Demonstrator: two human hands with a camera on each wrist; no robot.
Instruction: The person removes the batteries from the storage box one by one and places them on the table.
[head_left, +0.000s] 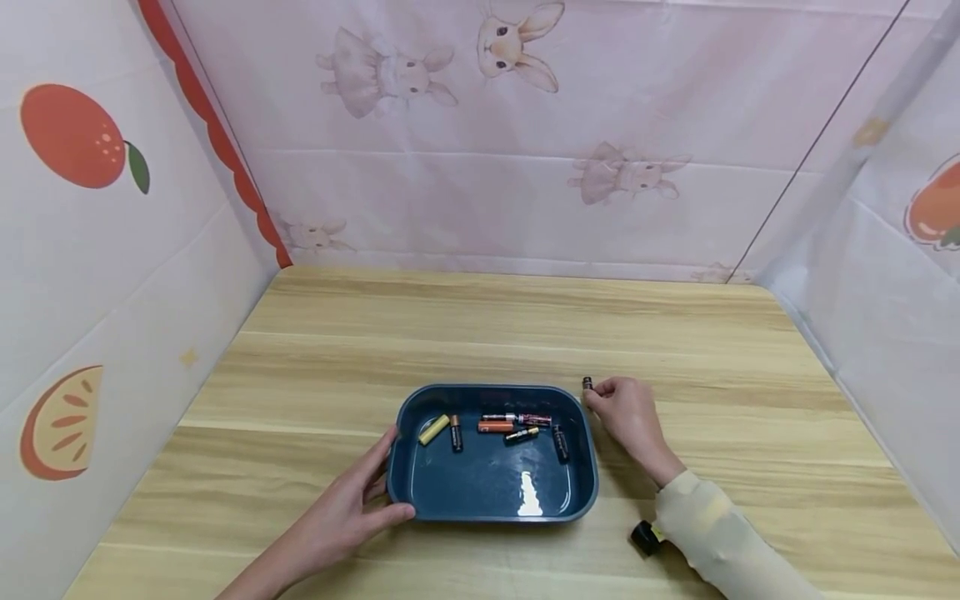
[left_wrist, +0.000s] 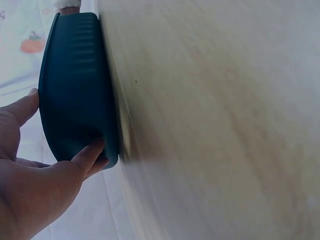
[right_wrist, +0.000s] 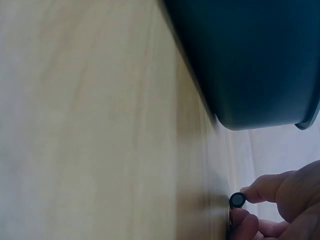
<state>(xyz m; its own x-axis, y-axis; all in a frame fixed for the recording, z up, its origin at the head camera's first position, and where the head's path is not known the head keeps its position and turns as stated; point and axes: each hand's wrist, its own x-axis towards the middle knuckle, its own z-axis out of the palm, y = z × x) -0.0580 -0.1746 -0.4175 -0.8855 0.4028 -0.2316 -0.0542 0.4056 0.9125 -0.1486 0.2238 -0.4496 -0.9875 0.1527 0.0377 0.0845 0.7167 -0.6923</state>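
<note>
A dark blue-green plastic bin (head_left: 491, 496) stands on the wooden table. Several small batteries lie in it, among them a yellow one (head_left: 433, 430), a black one with a copper end (head_left: 456, 433) and an orange one (head_left: 496, 427). My left hand (head_left: 348, 500) holds the bin's left end, thumb at the near rim and fingers against the outer wall, as the left wrist view also shows. Just outside the bin's far right corner, my right hand (head_left: 626, 415) pinches a dark battery (right_wrist: 237, 200) between thumb and fingers, close to the tabletop.
The wood-grain table (head_left: 525, 321) extends around the bin on all sides. Printed cloth walls (head_left: 480, 192) with rabbits and fruit enclose it at the back, left and right. A small black device (head_left: 645, 537) sits at the right sleeve (head_left: 712, 525).
</note>
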